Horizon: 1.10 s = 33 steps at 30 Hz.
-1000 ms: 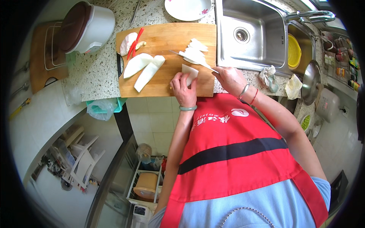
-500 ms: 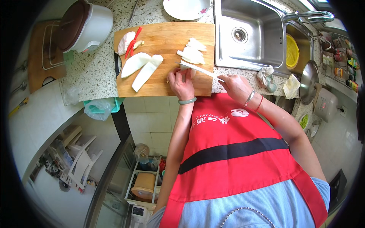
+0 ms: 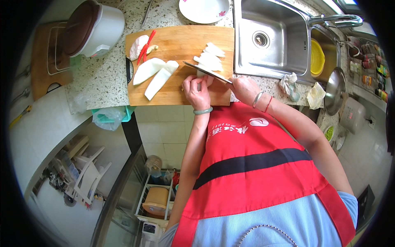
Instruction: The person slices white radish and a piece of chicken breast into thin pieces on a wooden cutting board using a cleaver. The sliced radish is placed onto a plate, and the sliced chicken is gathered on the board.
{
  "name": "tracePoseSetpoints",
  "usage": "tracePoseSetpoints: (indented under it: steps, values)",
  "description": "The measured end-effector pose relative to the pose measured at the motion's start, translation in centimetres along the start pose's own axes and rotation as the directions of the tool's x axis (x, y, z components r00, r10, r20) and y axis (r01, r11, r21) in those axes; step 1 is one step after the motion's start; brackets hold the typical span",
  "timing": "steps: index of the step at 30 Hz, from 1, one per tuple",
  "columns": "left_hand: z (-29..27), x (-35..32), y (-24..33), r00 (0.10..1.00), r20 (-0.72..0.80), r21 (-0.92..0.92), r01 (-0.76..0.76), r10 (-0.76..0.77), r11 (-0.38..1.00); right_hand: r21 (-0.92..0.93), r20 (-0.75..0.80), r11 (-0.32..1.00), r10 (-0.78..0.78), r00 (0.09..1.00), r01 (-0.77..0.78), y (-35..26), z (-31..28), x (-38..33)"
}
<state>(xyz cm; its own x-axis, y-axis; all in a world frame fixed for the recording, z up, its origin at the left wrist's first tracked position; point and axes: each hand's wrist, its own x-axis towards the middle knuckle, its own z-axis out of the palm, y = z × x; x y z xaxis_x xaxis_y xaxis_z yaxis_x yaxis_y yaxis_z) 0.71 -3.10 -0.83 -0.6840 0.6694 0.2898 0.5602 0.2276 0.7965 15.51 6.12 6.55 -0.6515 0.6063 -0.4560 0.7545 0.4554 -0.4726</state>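
My right hand (image 3: 245, 89) grips a knife (image 3: 212, 73), its blade slanting up and left over the wooden cutting board (image 3: 185, 43). Close below the blade, my left hand (image 3: 197, 94) has its fingers curled on a pale white vegetable piece (image 3: 200, 74), mostly hidden by hand and blade. Just beyond the knife lie several cut white slices (image 3: 210, 59). Two long white vegetable pieces, one whole-looking wedge (image 3: 147, 71) and one narrower wedge (image 3: 159, 84), rest left of my left hand. Red chili strips (image 3: 146, 46), a pale pink lump (image 3: 137, 46) and a small yellowish piece (image 3: 152, 48) sit at the board's far left.
Right of the board is a steel sink (image 3: 273, 39) with a faucet (image 3: 337, 19) and a yellow basket (image 3: 316, 57). A white plate (image 3: 203, 10) stands behind the board, a rice cooker (image 3: 105, 31) at far left. Cloths (image 3: 314, 95) and a lid (image 3: 334, 90) lie right.
The knife blade has turned from flat-looking and bright to a darker edge-on view, its tip shifting left and up. My right hand has moved slightly left, while my left hand stays nearly in place.
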Motion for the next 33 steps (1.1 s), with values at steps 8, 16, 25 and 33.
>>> tracePoseSetpoints:
  steps: [8, 16, 25, 33]
  values:
    - [-0.2, -0.6, 0.2, 1.0, 0.011, -0.006, 0.028, -0.028, 1.0, 0.09, -0.158, 0.99, -0.098, 0.983, 0.113, -1.1, -2.7, -1.1]
    - [0.1, -0.8, -0.3, 0.999, -0.031, 0.024, 0.013, -0.012, 1.0, 0.0, -0.021, 0.998, -0.064, 0.998, 0.064, -0.1, -2.2, -3.4]
    - [-0.2, -0.7, -0.4, 1.0, -0.003, 0.052, -0.017, 0.017, 0.998, 0.028, 0.043, 1.0, 0.012, 0.999, -0.013, -0.4, -1.9, -2.8]
    - [-1.1, -0.4, 0.1, 0.999, 0.019, 0.089, -0.042, 0.04, 0.995, 0.05, 0.005, 0.998, -0.042, 0.999, 0.042, -0.2, 0.1, 0.9]
